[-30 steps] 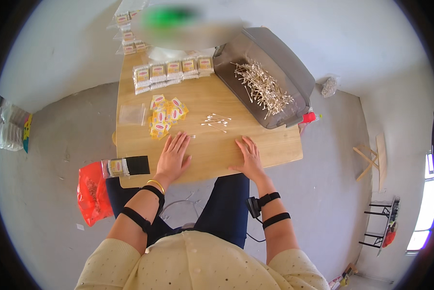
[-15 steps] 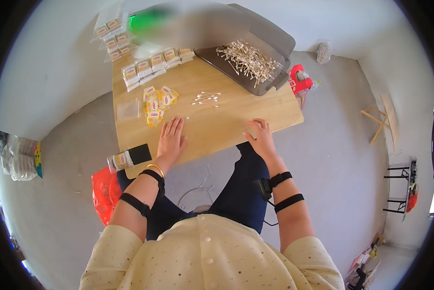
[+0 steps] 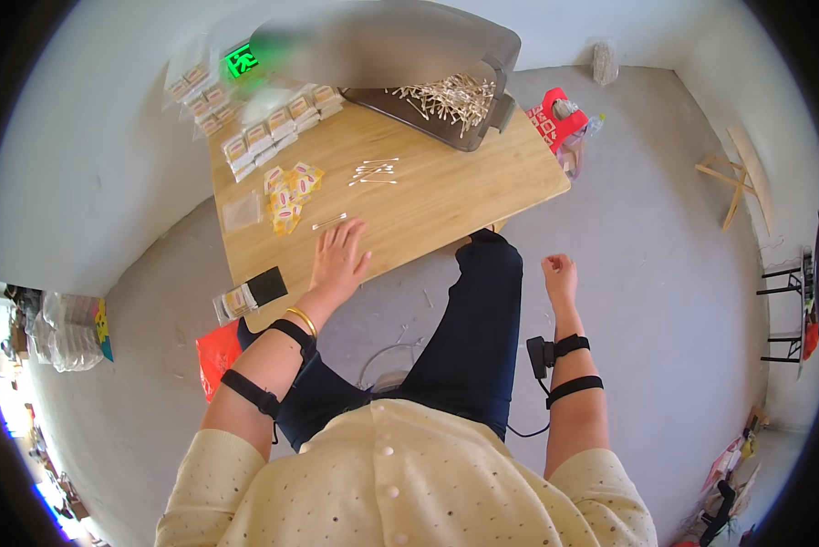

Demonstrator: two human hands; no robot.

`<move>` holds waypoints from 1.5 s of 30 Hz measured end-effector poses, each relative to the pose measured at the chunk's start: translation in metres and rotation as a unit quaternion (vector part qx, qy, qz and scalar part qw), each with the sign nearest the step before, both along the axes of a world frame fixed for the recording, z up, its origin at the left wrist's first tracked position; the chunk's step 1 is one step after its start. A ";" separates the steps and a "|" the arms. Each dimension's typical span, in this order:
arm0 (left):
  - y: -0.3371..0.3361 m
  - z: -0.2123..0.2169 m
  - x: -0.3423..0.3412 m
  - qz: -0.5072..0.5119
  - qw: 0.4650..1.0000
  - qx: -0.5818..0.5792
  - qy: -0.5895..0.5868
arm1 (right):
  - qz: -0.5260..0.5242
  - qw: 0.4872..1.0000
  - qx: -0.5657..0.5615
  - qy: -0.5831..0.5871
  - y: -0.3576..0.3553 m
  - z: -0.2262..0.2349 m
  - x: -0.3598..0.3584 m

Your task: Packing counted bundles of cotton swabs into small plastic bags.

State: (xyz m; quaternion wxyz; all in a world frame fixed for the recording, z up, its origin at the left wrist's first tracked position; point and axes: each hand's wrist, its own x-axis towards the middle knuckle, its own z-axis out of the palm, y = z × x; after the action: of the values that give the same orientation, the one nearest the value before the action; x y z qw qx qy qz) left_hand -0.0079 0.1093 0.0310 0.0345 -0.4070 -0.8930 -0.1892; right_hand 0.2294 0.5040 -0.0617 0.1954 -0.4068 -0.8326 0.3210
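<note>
Resting flat with fingers spread, the left hand [image 3: 338, 260] lies on the wooden table [image 3: 446, 196] near the frame centre and grips nothing. One cotton swab [image 3: 329, 221] lies just above its fingertips, apart from them. More swabs [image 3: 373, 171] lie higher up, with yellow packets [image 3: 289, 193] to their left. The right hand [image 3: 559, 273] hangs off the table at centre right, loosely curled and empty. A dark tray [image 3: 455, 137] of swabs stands at the top.
</note>
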 end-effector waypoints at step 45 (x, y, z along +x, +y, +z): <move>0.141 -0.051 -0.010 0.079 0.990 -0.102 -0.052 | -0.299 0.638 -0.588 0.397 -0.286 -0.534 -0.089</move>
State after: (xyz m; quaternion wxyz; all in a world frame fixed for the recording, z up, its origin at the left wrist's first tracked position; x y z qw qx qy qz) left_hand -0.0184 0.2503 -0.0204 -0.0383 -0.3262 -0.9376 -0.1146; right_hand 0.1402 0.2178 -0.5957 0.3121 -0.4964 -0.1431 0.7973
